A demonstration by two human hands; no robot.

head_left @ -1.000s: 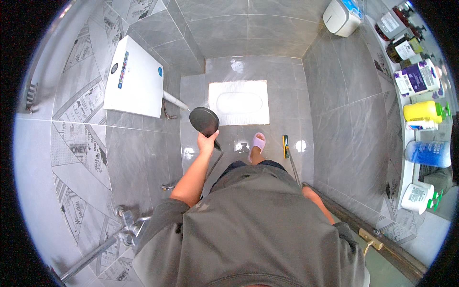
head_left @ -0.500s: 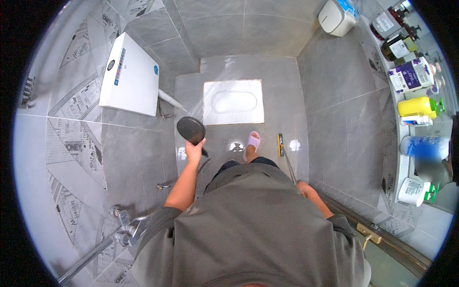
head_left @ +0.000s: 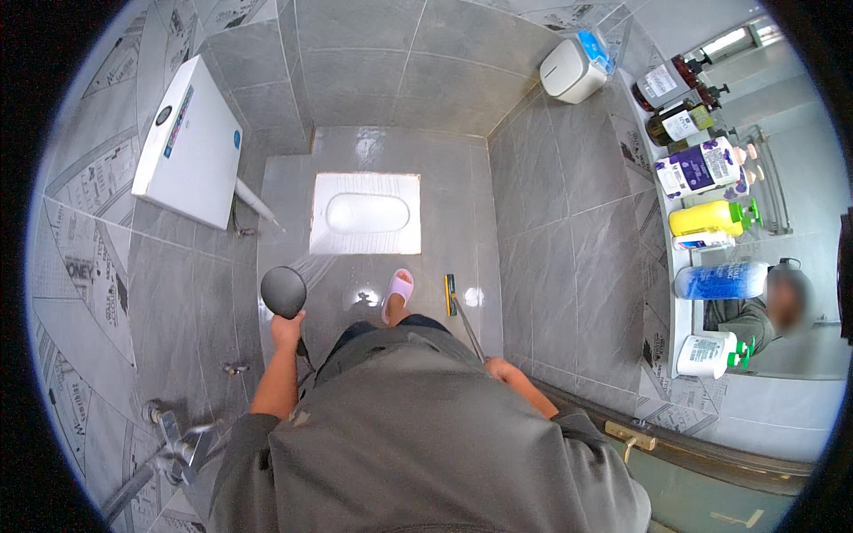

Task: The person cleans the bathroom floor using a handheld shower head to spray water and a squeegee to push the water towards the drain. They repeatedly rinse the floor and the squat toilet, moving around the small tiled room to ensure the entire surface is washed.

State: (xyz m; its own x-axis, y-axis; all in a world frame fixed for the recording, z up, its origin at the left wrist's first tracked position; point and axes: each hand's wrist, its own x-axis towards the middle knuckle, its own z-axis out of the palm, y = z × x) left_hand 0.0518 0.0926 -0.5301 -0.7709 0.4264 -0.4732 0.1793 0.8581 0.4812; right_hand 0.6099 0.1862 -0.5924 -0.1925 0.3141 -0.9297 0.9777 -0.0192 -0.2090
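My left hand (head_left: 286, 328) is closed round the handle of a dark round shower head (head_left: 283, 291). Fine streams of water leave it toward the lower left corner of a white squat toilet (head_left: 365, 213) set in the floor. On the other side, my right hand (head_left: 503, 369) grips the long thin pole (head_left: 469, 329) of a floor mop. The yellow and dark mop head (head_left: 450, 295) rests on the wet grey floor, right of my foot in a pink slipper (head_left: 402, 284).
A white cistern (head_left: 194, 147) with a pipe hangs on the left wall. Taps (head_left: 182, 444) stick out at the lower left. Along the right, a shelf (head_left: 681, 311) bears several bottles below a mirror; a white bin-shaped box (head_left: 573, 71) is at the back right. A door frame (head_left: 702, 453) lies behind right.
The whole view has shifted, so the room sits further left. My left hand has drawn the shower head nearer me, and its spray has swung from the far floor toward the toilet's near corner.
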